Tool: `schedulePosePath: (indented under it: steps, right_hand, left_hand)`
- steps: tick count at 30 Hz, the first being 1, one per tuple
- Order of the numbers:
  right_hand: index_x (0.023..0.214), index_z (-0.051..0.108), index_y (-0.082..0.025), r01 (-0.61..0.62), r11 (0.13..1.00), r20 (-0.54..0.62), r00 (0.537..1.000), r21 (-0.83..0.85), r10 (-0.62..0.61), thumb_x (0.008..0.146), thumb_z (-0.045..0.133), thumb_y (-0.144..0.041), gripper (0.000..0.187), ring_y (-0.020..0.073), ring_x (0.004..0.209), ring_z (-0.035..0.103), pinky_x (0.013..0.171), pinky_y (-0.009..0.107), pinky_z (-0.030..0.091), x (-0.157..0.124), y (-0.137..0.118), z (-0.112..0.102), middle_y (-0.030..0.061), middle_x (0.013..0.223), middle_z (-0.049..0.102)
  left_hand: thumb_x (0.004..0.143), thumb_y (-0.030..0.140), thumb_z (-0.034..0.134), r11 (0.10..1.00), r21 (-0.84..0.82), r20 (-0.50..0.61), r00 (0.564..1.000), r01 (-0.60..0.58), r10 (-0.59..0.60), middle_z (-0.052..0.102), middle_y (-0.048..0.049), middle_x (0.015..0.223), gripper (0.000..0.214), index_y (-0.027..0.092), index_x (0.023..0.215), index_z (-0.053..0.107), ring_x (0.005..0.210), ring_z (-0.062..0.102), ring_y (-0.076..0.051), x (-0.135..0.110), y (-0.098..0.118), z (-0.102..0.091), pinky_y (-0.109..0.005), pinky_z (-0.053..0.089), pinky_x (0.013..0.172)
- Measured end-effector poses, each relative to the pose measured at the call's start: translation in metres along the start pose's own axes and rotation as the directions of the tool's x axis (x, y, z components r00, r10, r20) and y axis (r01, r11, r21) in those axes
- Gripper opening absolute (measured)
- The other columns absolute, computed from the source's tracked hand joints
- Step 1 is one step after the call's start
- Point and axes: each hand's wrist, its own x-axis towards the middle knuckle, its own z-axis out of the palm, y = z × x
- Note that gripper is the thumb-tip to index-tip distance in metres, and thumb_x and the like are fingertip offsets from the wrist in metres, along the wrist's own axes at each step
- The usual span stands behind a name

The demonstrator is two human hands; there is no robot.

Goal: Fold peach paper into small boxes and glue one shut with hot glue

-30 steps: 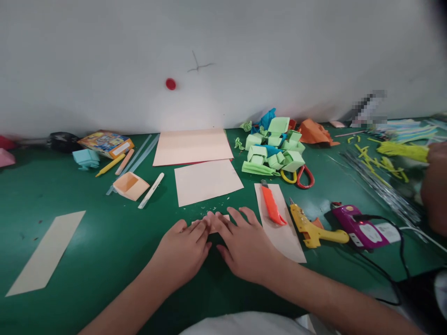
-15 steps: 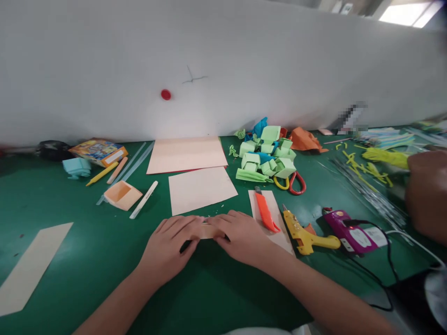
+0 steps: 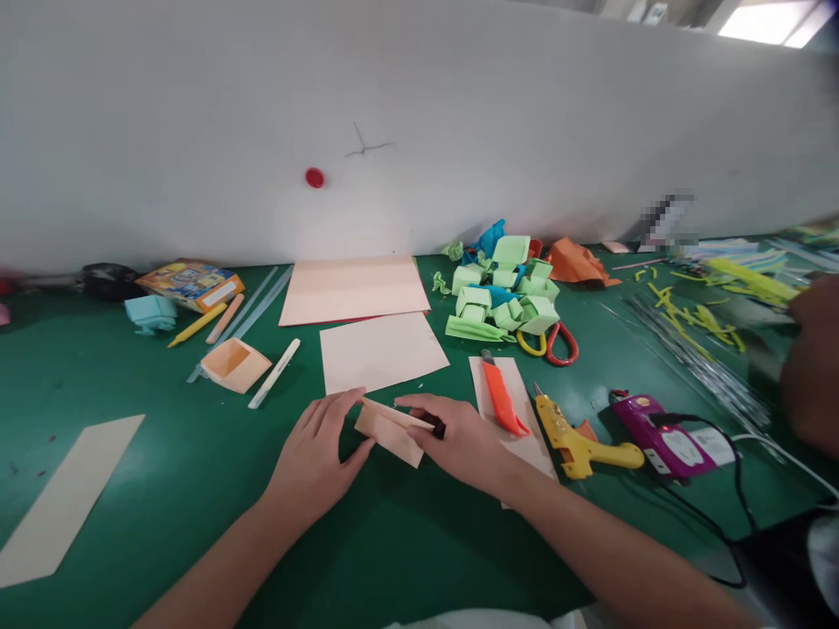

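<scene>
A small piece of folded peach paper (image 3: 393, 433) is tilted between my two hands, just above the green table. My right hand (image 3: 462, 437) pinches its right end, thumb in front and fingers behind. At the left end, my left hand (image 3: 321, 450) has its forefinger on the upper corner and its thumb at the lower edge, holding it lightly. Beyond my fingers lies a flat peach sheet (image 3: 384, 354). An orange utility knife (image 3: 502, 397) rests on a peach strip (image 3: 521, 450) to the right of my right hand.
Right of the strip are a yellow glue gun (image 3: 580, 441) and a purple power box (image 3: 665, 437) with cables. Green folded paper pieces (image 3: 504, 288) and scissors (image 3: 562, 343) lie behind. Leftward are a peach paper box (image 3: 236, 365), a white pen (image 3: 275, 374) and a paper strip (image 3: 72, 498). Another person's hand (image 3: 813, 376) is far right.
The folded paper has turned from level to slanting, its right end lower and nearer me. My left fingers have spread apart along its left end; my right hand still pinches it.
</scene>
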Motion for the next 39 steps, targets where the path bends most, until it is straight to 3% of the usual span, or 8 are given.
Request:
schedulePosePath:
  steps: [4, 7, 10, 15, 23, 26, 34, 39]
  right_hand:
    - [0.123, 0.069, -0.024, -0.062, 0.990, 0.003, 0.998, 0.124, 0.062, 0.088, 0.060, -0.020, 0.037, 0.0183, 0.085, 0.067, 0.075, 0.031, 0.053, 0.001, -0.001, 0.000, 0.0026, 0.099, 0.074]
    - [0.126, 0.067, -0.024, -0.090, 0.981, 0.001, 0.996, 0.173, 0.091, 0.087, 0.061, -0.021, 0.039, 0.0165, 0.079, 0.064, 0.070, 0.029, 0.050, 0.002, -0.002, -0.001, 0.0012, 0.092, 0.070]
    - [0.130, 0.064, -0.025, -0.110, 0.970, 0.018, 0.994, 0.215, 0.108, 0.086, 0.061, -0.021, 0.044, 0.0141, 0.070, 0.057, 0.063, 0.026, 0.046, 0.002, -0.003, -0.002, -0.0018, 0.082, 0.064]
    - [0.128, 0.065, -0.026, -0.123, 0.971, 0.026, 0.992, 0.204, 0.120, 0.086, 0.061, -0.021, 0.042, 0.0124, 0.066, 0.052, 0.060, 0.024, 0.043, 0.002, -0.005, -0.004, -0.0031, 0.079, 0.058]
    - [0.129, 0.065, -0.028, -0.128, 0.979, 0.001, 0.992, 0.155, 0.130, 0.087, 0.060, -0.021, 0.043, 0.0125, 0.068, 0.055, 0.062, 0.025, 0.048, 0.003, -0.001, -0.005, -0.0005, 0.092, 0.064]
    - [0.131, 0.064, -0.030, -0.117, 0.989, -0.017, 0.993, 0.093, 0.119, 0.088, 0.058, -0.021, 0.044, 0.0136, 0.068, 0.057, 0.063, 0.026, 0.048, 0.003, 0.002, -0.004, -0.0005, 0.090, 0.066]
    - [0.126, 0.059, -0.026, -0.015, 0.975, -0.068, 0.998, -0.220, 0.000, 0.088, 0.054, -0.017, 0.040, 0.0208, 0.085, 0.065, 0.072, 0.031, 0.048, -0.001, 0.004, 0.001, 0.0026, 0.097, 0.071]
    - [0.130, 0.052, -0.025, 0.045, 0.970, -0.051, 0.997, -0.241, -0.059, 0.087, 0.054, -0.012, 0.045, 0.0210, 0.096, 0.067, 0.078, 0.032, 0.051, 0.000, 0.008, -0.003, 0.0052, 0.114, 0.069]
  left_hand:
    - [0.094, 0.029, 0.059, 1.000, -0.013, -0.023, 1.000, -0.012, 0.012, 0.062, -0.0125, 0.128, 0.046, 0.023, 0.137, 0.044, 0.115, 0.061, -0.030, -0.001, 0.001, 0.001, -0.044, 0.053, 0.095]
    - [0.090, 0.030, 0.063, 0.995, -0.078, -0.032, 0.997, 0.067, -0.069, 0.064, -0.0117, 0.122, 0.046, 0.022, 0.132, 0.046, 0.106, 0.065, -0.028, -0.001, 0.001, 0.002, -0.042, 0.056, 0.089]
    - [0.085, 0.033, 0.068, 0.974, -0.145, 0.009, 0.985, 0.174, -0.174, 0.065, -0.0091, 0.111, 0.045, 0.022, 0.125, 0.049, 0.095, 0.067, -0.026, -0.001, 0.002, 0.002, -0.039, 0.057, 0.079]
    - [0.084, 0.033, 0.068, 0.965, -0.168, 0.078, 0.979, 0.202, -0.191, 0.064, -0.0057, 0.103, 0.040, 0.023, 0.119, 0.051, 0.088, 0.066, -0.024, -0.001, 0.003, 0.001, -0.038, 0.056, 0.074]
    - [0.091, 0.017, 0.055, 0.987, -0.159, 0.058, 0.998, -0.019, 0.028, 0.060, -0.0050, 0.101, 0.013, 0.023, 0.101, 0.061, 0.092, 0.060, -0.021, 0.001, 0.004, -0.006, -0.034, 0.053, 0.078]
    - [0.092, 0.011, 0.051, 0.986, -0.130, 0.042, 0.993, -0.103, 0.109, 0.060, -0.0053, 0.096, 0.018, 0.022, 0.091, 0.065, 0.091, 0.059, -0.020, 0.002, 0.004, -0.008, -0.034, 0.052, 0.078]
    - [0.089, 0.004, 0.049, 0.980, -0.122, 0.029, 0.986, -0.160, 0.165, 0.062, -0.0065, 0.099, 0.028, 0.023, 0.088, 0.071, 0.093, 0.058, -0.020, 0.002, 0.004, -0.010, -0.034, 0.052, 0.079]
    - [0.091, 0.005, 0.049, 0.977, -0.129, 0.050, 0.983, -0.171, 0.178, 0.064, -0.0065, 0.098, 0.032, 0.024, 0.089, 0.074, 0.094, 0.059, -0.021, 0.003, 0.002, -0.010, -0.035, 0.052, 0.080]
